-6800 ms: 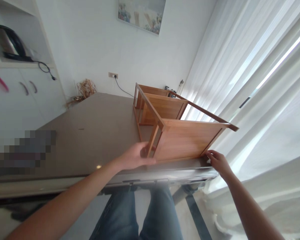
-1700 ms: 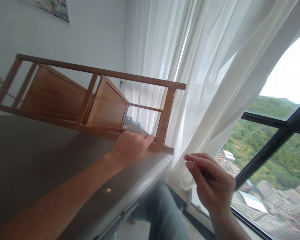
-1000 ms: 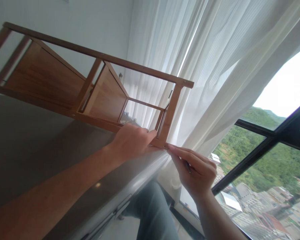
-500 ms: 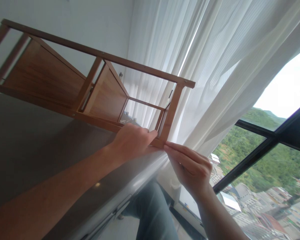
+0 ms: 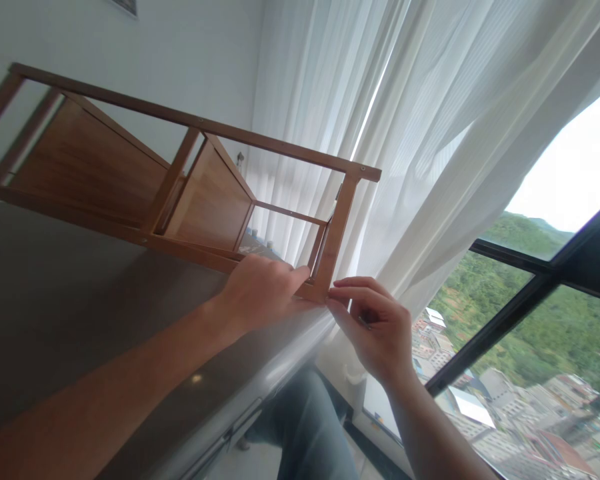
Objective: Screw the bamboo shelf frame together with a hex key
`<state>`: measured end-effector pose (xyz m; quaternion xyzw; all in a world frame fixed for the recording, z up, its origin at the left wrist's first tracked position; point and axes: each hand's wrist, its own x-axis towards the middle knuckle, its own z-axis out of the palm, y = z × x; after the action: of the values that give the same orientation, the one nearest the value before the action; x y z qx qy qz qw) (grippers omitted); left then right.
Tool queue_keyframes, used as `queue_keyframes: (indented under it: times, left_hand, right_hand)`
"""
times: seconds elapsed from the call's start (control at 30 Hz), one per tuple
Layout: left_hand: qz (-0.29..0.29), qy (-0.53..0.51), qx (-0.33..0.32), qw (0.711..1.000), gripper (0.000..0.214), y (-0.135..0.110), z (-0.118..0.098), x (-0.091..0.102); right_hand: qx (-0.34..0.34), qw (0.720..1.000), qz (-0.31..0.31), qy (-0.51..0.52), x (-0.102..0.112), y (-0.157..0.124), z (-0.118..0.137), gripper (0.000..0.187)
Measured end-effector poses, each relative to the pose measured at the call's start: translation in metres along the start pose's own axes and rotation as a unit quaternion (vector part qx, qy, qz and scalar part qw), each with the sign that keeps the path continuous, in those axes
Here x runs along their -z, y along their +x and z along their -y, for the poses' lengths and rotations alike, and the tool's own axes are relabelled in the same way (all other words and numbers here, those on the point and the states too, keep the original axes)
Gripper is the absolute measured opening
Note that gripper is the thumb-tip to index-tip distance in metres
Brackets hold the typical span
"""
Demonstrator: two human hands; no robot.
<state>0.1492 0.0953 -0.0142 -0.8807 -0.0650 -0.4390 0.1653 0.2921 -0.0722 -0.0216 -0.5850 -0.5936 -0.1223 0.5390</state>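
A brown wooden shelf rack point(image 5: 275, 153) lies on its side on a dark grey surface, its slatted frame and panels facing me. My left hand point(image 5: 260, 287) is closed around the lower rail near the rack's right end, fingers wrapped over it. Just right of that corner is my right hand point(image 5: 375, 320), its thumb and fingertips pinched together at the end of the rail. Whatever lies between those fingertips is too small to make out. A small dark glint shows inside the curled fingers.
The dark grey tabletop point(image 5: 105, 287) has a pale edge running diagonally. White curtains point(image 5: 430, 133) hang behind the rack. On the right is a black-framed window point(image 5: 545, 270) with hills and buildings outside. My leg point(image 5: 310, 427) in jeans is below the table edge.
The right hand's fingers have gone from stretched and flat together to a more curled pinch at the corner. My left hand keeps its hold; the view has shifted slightly.
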Motion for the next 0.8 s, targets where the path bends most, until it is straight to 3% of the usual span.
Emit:
queue_keyframes:
  times: [0.13,0.23,0.33,0.5,0.67,0.8]
  left_hand:
    - [-0.009,-0.001,0.004,1.000,0.060,0.001,0.001,0.002]
    - [-0.018,0.001,-0.005,1.000,0.059,0.000,0.002,0.006]
    - [-0.030,-0.003,-0.019,0.999,0.056,-0.003,0.003,0.010]
    - [-0.027,-0.002,-0.029,0.999,0.058,-0.005,0.002,0.014]
    - [-0.015,-0.011,-0.019,1.000,0.055,-0.005,-0.001,0.016]
    - [-0.007,-0.041,-0.020,0.999,0.049,-0.007,0.001,0.016]
  right_hand:
    - [-0.092,0.992,0.014,0.085,0.006,-0.005,-0.010,0.027]
    - [-0.102,0.987,0.067,0.108,0.006,-0.017,-0.027,0.045]
    - [-0.073,0.991,0.087,0.075,-0.006,-0.024,-0.050,0.058]
    - [0.016,0.999,0.028,-0.012,-0.030,-0.020,-0.079,0.049]
    - [0.056,0.996,0.005,-0.067,-0.033,-0.013,-0.083,0.065]
    - [0.114,0.987,-0.014,-0.116,-0.034,-0.011,-0.084,0.062]
